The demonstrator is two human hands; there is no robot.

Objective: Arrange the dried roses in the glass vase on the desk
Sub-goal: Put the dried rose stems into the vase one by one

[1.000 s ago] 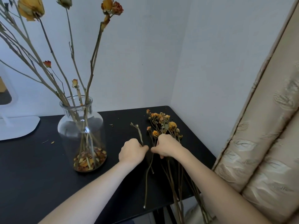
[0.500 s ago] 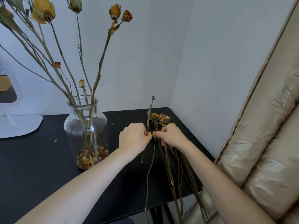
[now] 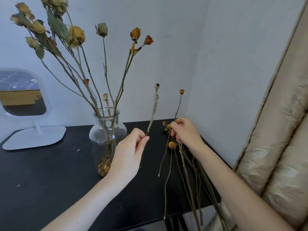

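A clear glass vase (image 3: 108,130) stands on the black desk (image 3: 50,172) with several dried roses (image 3: 103,29) rising from it and petal bits at its bottom. My left hand (image 3: 128,155) pinches a bare dried stem (image 3: 154,107) upright, just right of the vase. My right hand (image 3: 185,132) holds a thin rose stem (image 3: 179,104) with a small orange bud pointing up. Under that hand lies a loose bunch of dried roses (image 3: 173,145), its stems hanging over the desk's front edge.
A white stand mirror (image 3: 23,97) sits at the back left, its base on the desk. Light walls meet in a corner behind the desk. A beige patterned curtain (image 3: 275,130) hangs close on the right. Small crumbs lie on the desk.
Both hands have risen from the bunch on the desk. The left hand lifted one stem upright, and the right hand raised a thin stem with a bud. The view shifted so the vase sits nearer the middle.
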